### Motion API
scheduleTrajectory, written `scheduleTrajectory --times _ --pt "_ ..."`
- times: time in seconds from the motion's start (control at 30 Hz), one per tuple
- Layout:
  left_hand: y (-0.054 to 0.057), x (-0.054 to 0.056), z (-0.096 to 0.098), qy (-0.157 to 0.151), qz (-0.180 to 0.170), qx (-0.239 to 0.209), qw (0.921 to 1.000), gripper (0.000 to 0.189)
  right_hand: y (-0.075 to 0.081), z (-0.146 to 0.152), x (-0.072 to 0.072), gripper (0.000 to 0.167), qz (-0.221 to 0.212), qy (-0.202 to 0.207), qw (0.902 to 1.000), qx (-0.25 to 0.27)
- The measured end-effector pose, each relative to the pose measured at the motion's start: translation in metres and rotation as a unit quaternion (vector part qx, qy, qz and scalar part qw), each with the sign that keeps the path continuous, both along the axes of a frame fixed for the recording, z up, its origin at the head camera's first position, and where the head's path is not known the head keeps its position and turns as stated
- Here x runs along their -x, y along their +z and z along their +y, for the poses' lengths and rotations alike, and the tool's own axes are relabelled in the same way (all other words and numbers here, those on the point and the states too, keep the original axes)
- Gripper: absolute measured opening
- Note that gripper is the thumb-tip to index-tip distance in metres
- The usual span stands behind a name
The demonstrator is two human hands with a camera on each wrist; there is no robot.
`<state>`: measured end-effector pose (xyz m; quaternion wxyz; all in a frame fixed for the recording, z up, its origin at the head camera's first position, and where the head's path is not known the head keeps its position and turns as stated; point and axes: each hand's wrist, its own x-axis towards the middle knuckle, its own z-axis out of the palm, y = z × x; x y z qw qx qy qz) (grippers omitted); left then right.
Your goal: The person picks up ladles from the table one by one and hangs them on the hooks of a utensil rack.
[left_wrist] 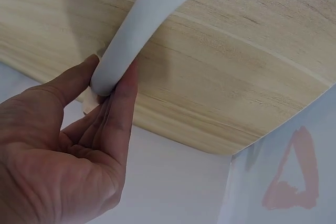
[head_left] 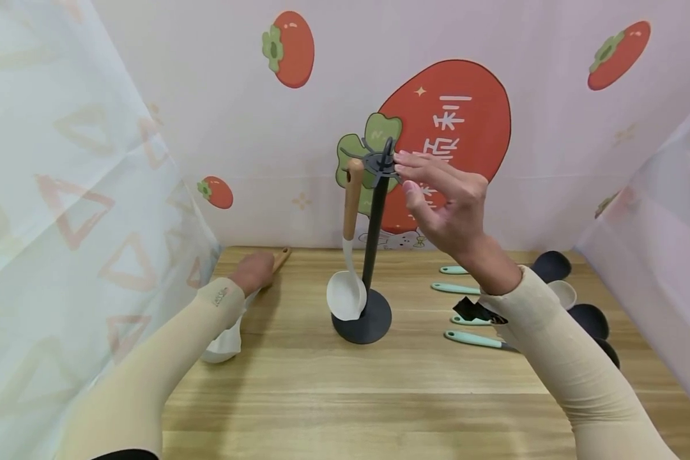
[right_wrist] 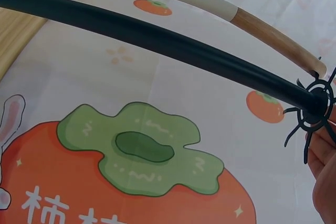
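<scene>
My left hand [head_left: 254, 271] is at the left of the table and pinches a white-headed kitchen utensil [left_wrist: 139, 27] between thumb and fingers, where its white neck meets the wooden handle [head_left: 282, 258]. The utensil's broad white head [head_left: 223, 345] points toward me, partly hidden by the sleeve. A black utensil stand [head_left: 374, 236] rises mid-table, with a ring of hooks [right_wrist: 315, 109] at its top. A white ladle [head_left: 347, 295] with a wooden handle hangs from its left side. My right hand [head_left: 451, 198] holds the hook ring's right edge with its fingertips, thumb lower.
At the right lie several utensils with mint handles [head_left: 474, 338], mostly dark heads [head_left: 552, 266] and one pale head [head_left: 563, 294], partly under my right forearm. Patterned cloth walls [head_left: 333, 211] enclose the wooden table [head_left: 333, 402] at the back and both sides.
</scene>
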<state>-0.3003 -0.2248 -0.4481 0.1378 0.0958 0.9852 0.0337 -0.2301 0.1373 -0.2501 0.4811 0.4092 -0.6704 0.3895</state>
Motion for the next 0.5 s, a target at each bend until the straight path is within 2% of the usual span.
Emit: scheduleTrajectory --times 0.2,0.5 --pt "-0.0011 -0.0001 0.0018 -0.005 0.008 0.006 0.9999 0.007 -0.0004 0.0002 -0.0008 0.035 -0.008 0.005 0.9999 0.005" --pt "0.0028 -0.0026 0.0046 0.002 0.008 -0.006 0.9999 0.008 -0.0003 0.0007 -0.0003 0.037 -0.001 -0.013 0.9999 -0.003"
